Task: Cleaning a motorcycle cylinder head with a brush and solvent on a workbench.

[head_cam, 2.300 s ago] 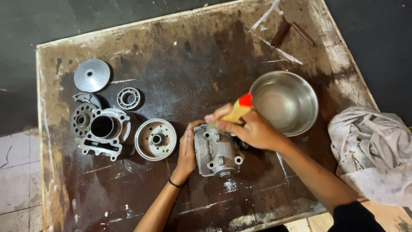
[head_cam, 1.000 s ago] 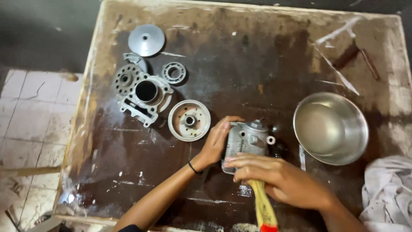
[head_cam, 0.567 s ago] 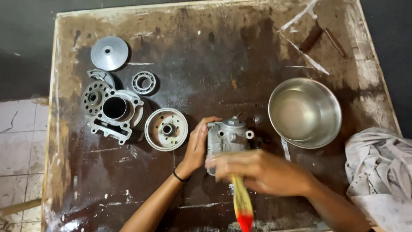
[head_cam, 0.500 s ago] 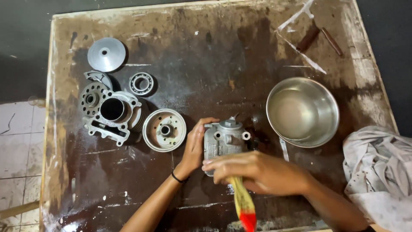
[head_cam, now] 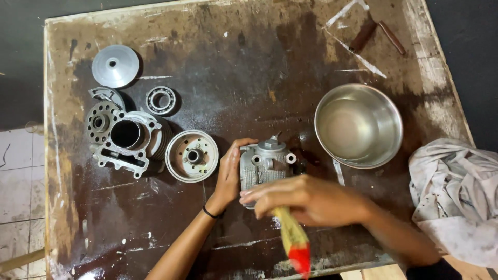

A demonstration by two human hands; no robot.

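the left hand (head_cam: 228,173) clasps the left flank of a grey cast cylinder head (head_cam: 264,163), which sits on the stained wooden worktable (head_cam: 233,57) just below its centre. the right hand (head_cam: 306,199), at five o'clock from the casting, is closed around a paintbrush (head_cam: 293,241) whose yellow handle with a red tip points down toward the near edge; the bristles are hidden under the fingers, against the lower end of the casting. the casting looks dull and grimy in its recesses, so by my judgement the brushing is mid-way at best. at two o'clock from it stands a steel bowl (head_cam: 358,124), with liquid that can't be made out clearly. at nine o'clock lie a round hub plate (head_cam: 192,155), a finned cylinder block (head_cam: 129,140), a ball bearing (head_cam: 161,100) and a domed disc (head_cam: 115,65), all apart from the hands, their cleaning state unclear. a crumpled rag (head_cam: 454,197) hangs at the table's right edge.
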